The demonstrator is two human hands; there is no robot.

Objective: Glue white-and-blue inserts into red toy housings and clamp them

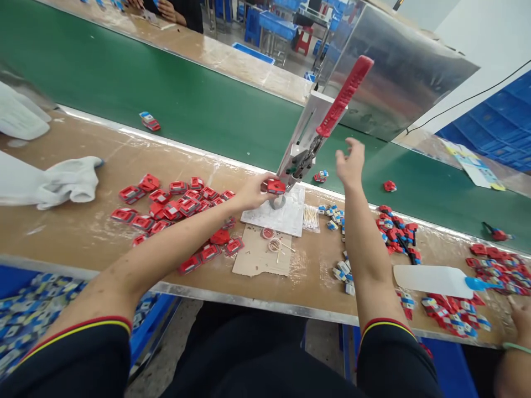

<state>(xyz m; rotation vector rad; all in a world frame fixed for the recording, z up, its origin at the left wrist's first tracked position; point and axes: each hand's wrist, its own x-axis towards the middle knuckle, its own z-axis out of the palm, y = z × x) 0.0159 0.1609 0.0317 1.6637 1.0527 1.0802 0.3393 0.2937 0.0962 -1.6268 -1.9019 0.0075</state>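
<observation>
A red plastic toy part with a dark underside is pinched in my left hand, low down at the front of a hand-lever press. The press stands on a white base plate; its long red handle tilts up to the right. My right hand is raised to the right of the press, below the handle and apart from it. Its fingers are spread, with nothing in them. Many similar red parts lie loose beside my left forearm.
A cardboard piece with small tubs and cotton swabs lies before the press. White-and-blue parts and a bottle are to the right. Behind runs a green conveyor belt. Another person's hand shows at the right edge.
</observation>
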